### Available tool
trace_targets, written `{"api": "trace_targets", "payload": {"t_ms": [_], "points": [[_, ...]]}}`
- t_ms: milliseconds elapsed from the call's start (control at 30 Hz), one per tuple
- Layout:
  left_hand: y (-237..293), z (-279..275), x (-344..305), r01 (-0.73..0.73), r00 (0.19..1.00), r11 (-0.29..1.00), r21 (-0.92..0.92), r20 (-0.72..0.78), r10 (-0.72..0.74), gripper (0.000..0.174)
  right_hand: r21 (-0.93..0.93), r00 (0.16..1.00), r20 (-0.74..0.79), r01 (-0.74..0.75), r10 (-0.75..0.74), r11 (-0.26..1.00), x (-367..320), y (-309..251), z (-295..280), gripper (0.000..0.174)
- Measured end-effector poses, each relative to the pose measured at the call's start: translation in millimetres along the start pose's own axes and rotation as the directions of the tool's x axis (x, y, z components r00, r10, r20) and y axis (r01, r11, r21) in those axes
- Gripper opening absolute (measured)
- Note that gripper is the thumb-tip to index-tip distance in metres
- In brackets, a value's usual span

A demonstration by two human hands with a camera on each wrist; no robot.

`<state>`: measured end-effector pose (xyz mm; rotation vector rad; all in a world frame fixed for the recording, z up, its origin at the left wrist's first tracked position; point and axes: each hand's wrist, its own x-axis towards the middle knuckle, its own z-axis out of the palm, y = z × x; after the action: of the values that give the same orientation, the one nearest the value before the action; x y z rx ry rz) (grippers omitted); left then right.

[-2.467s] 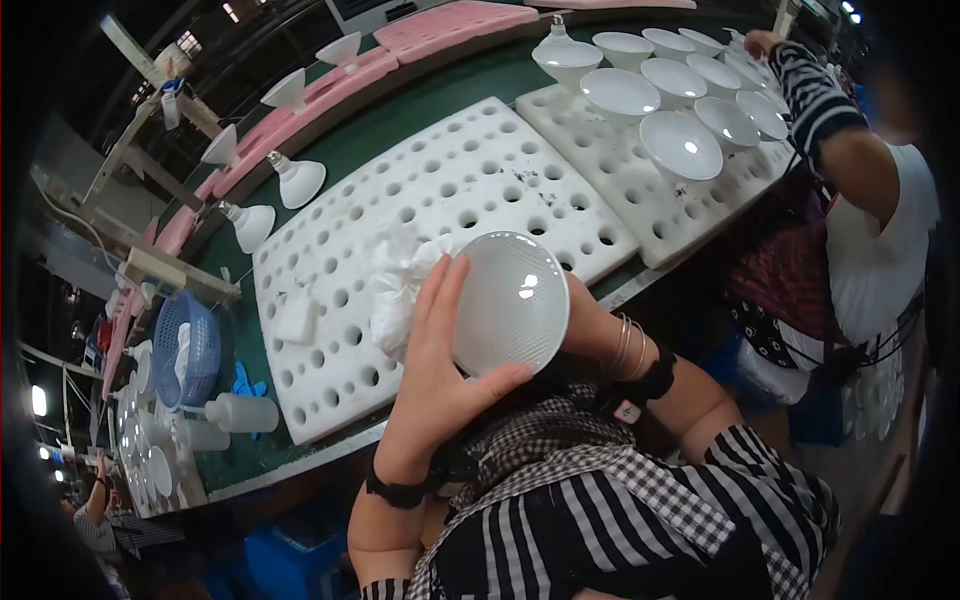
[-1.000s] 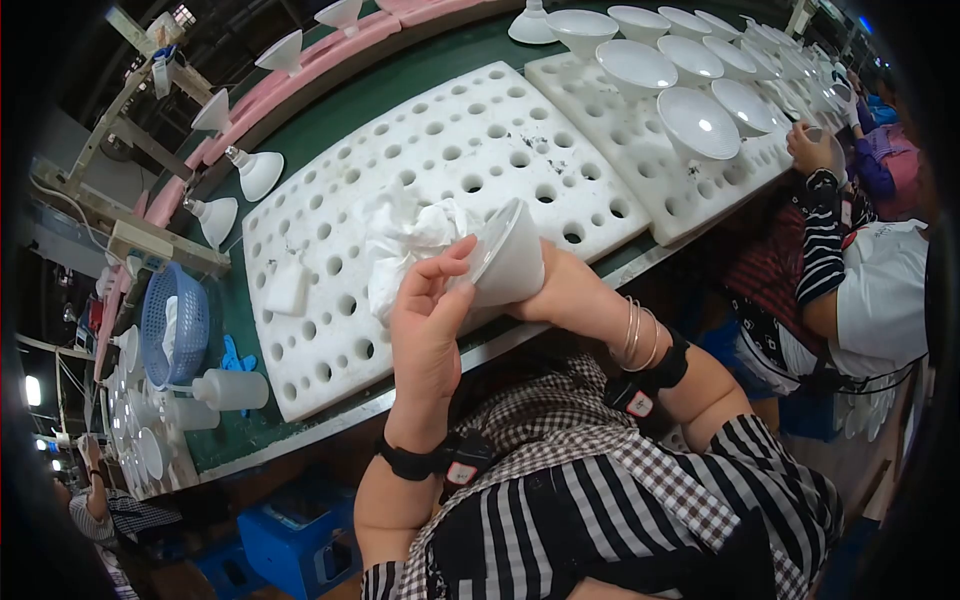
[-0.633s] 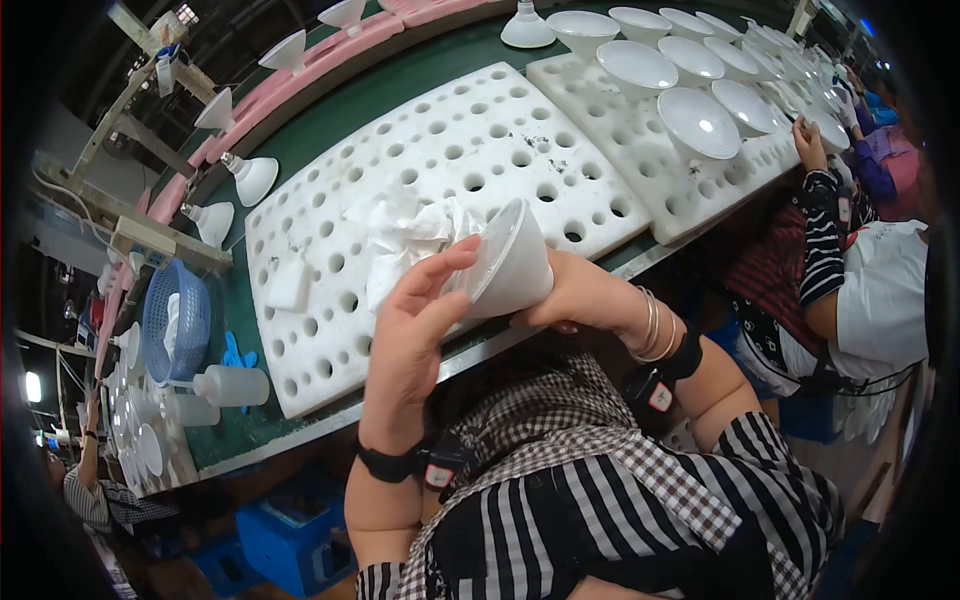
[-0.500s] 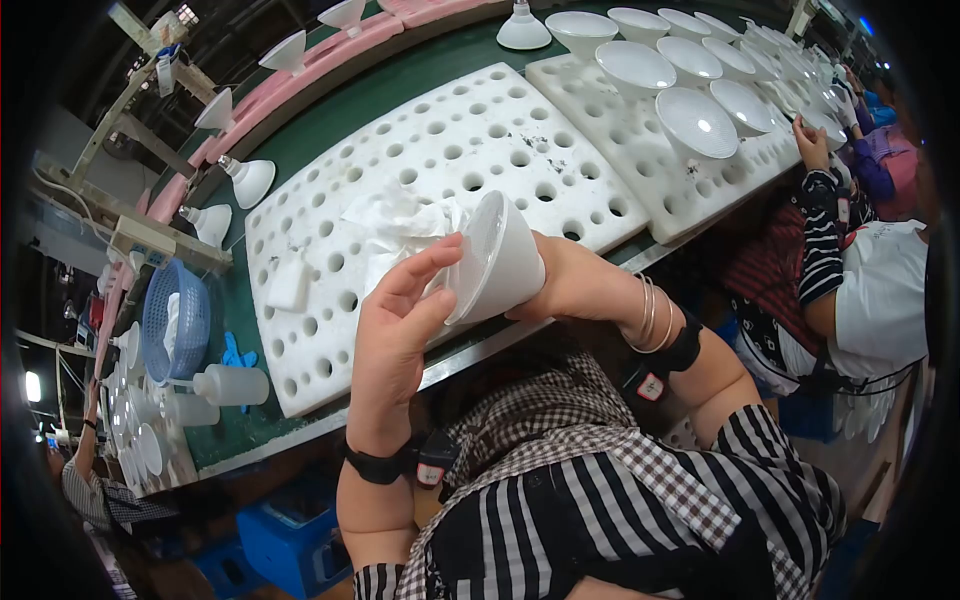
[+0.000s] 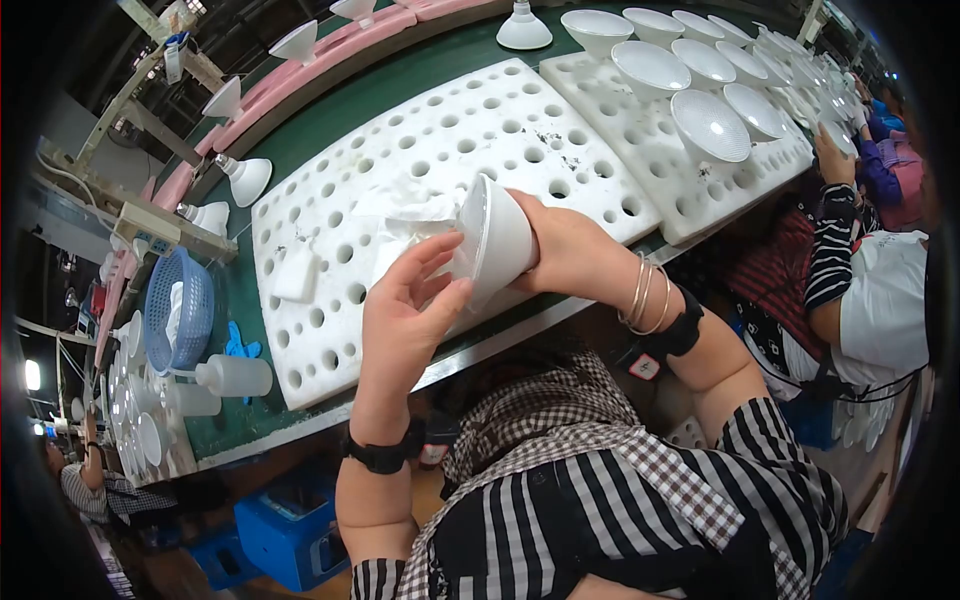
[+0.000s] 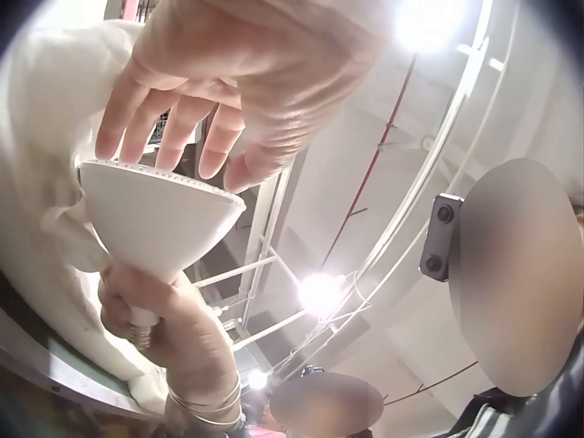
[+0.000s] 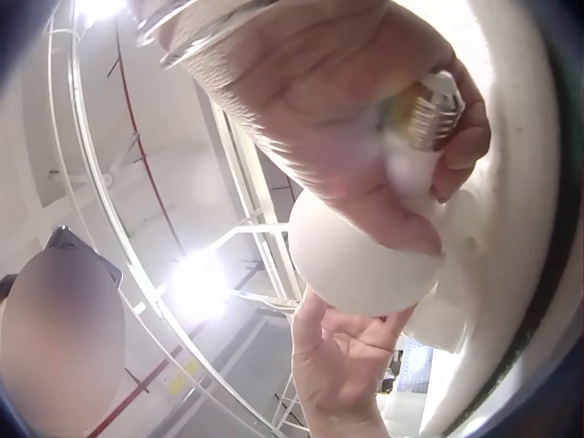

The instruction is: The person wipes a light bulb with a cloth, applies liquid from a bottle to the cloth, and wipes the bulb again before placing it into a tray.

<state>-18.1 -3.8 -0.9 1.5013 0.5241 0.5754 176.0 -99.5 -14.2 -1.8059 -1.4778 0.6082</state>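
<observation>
White cone-shaped bulb [image 5: 497, 240] sits tilted over the holed foam tray [image 5: 420, 140], near the front edge of the surface [image 5: 390, 88]. The right hand [image 5: 565, 255] is wrapped round its narrow end. The left hand [image 5: 400, 320] rests loose, nearly straight fingers [image 5: 430, 262] on the wide rim. Head view hides the metal screw base [image 7: 424, 105]; only the right wrist view shows it, between the fingers.
</observation>
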Motion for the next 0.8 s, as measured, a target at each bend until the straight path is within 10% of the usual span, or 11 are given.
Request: {"api": "trace_targets", "payload": {"t_ms": [67, 800], "points": [[-0.8, 1.0, 2.2, -0.019, 1.000, 0.997, 0.077, -0.011, 0.020, 0.041, -0.218, 0.991, 0.007, -0.132, 0.137, 0.967, 3.0, -6.6, -3.2, 0.079], [3.8, -4.1, 24.3, 0.045, 0.998, 0.986, 0.161, 0.029, -0.050, 0.051, -0.135, 0.984, 0.159, -0.052, 0.074, 0.989, 19.1, 20.0, 3.1, 0.068]]}}
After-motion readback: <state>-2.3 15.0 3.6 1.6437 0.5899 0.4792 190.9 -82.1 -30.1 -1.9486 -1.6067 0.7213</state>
